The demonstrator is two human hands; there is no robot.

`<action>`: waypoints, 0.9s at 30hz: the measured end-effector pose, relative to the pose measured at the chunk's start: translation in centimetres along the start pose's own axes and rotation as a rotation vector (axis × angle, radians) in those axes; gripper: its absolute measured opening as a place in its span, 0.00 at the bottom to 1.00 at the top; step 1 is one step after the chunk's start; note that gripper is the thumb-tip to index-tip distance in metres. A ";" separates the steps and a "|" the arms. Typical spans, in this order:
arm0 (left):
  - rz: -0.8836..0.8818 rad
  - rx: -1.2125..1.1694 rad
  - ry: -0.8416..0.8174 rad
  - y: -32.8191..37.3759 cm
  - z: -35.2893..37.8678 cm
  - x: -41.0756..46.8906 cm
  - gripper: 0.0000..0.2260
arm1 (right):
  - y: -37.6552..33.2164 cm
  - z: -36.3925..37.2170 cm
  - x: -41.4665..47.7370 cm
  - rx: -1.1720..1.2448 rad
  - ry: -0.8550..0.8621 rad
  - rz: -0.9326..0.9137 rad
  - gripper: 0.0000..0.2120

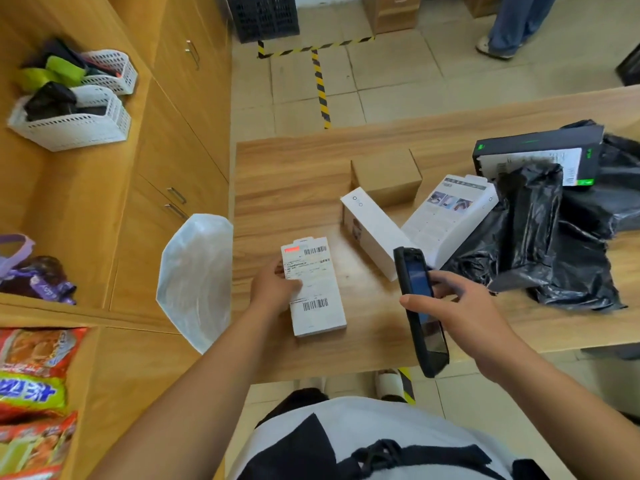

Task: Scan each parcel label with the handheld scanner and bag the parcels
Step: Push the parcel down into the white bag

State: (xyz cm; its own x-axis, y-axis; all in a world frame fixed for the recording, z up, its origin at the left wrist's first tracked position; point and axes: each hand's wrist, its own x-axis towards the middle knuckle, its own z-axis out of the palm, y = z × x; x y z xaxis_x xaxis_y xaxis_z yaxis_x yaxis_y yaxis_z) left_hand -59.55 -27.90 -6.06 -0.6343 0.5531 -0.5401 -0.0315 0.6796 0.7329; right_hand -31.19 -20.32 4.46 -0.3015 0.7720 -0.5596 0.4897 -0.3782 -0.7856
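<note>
While my left hand [275, 287] pins the small white labelled parcel box [317, 289] flat on the wooden table [287, 188], fingers curled over its left edge and thumb across the shipping label [310, 271], my right hand [460, 310] holds the black handheld scanner [420, 310] just beside it, thumb and fingers closed loosely round the body. The scanner's head is near the box but not yet aimed squarely at either barcode, so I judge this scan as not done. Nothing I can see is bagged yet, though I cannot tell what the crumpled black plastic bags [554, 244] hide. Still loose on the table are a plain white carton [372, 233], a printed white carton [450, 216], a brown cardboard box [386, 176] and a black box with green trim [536, 157]. A translucent white bag [195, 282] hangs off the table's left edge.
</note>
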 end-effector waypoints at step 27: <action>0.295 -0.028 -0.421 -3.5 -1.1 4.6 0.27 | -7.6 7.1 -0.2 -0.861 -0.382 0.394 0.36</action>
State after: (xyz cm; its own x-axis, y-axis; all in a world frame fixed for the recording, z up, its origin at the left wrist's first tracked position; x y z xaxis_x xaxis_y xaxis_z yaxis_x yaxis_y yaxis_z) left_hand -63.21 -28.32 -10.63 -0.2532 0.8693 -0.4245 0.0772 0.4556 0.8868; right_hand -40.69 -21.22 8.70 -0.1593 0.4003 -0.9024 0.9869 0.0420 -0.1556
